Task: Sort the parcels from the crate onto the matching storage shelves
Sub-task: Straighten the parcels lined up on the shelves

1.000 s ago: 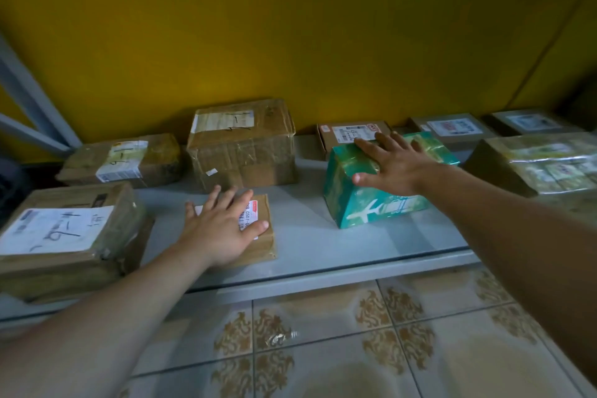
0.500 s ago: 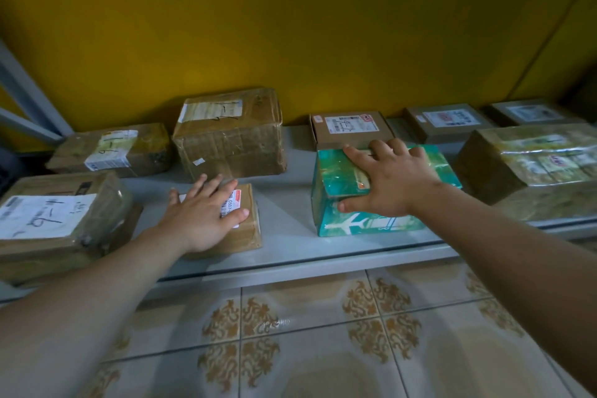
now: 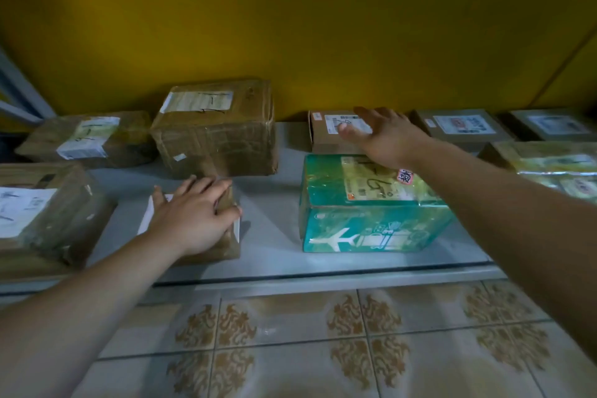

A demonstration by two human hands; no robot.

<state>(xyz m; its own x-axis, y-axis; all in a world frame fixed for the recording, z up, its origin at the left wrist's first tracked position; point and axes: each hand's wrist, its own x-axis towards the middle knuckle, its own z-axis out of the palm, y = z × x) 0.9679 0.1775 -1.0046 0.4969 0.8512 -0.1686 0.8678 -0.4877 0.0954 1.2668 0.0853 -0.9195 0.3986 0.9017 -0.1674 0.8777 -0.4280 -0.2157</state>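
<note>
Hands: left hand [image 3: 190, 223] palm down on the small brown parcel [image 3: 223, 250], fingers laid nearly straight across its top, thumb against its right edge; right hand [image 3: 384, 136] spread wide, holding nothing, reaching over the green parcel [image 3: 371, 223] toward the flat brown box [image 3: 326, 136] behind it.
Contact: left palm pressed on the parcel top; right hand above the flat box's label, whether touching or hovering impossible to tell.
Place: both parcels on the grey shelf [image 3: 274, 203]; small one near the front edge, just in front of the large taped carton [image 3: 216, 136]; green one well apart to the right.
Handling, small parcel: probably light and stiff, cardboard under tape; flat enough for one hand; best taken by opposite edges, thumb one side and fingers the other, clear of the overhanging white label [image 3: 146, 216].
Handling, green parcel: glossy film wrap, likely slippery; bulkier, probably a two-hand lift from the side faces, low down.
Hidden: most of the small parcel's top under the left hand; handwriting on the labels too blurred to read; wrapped parcel at far left [image 3: 48, 213] and film-wrapped parcel at far right [image 3: 549, 168] cut by the frame; crate out of view.
</note>
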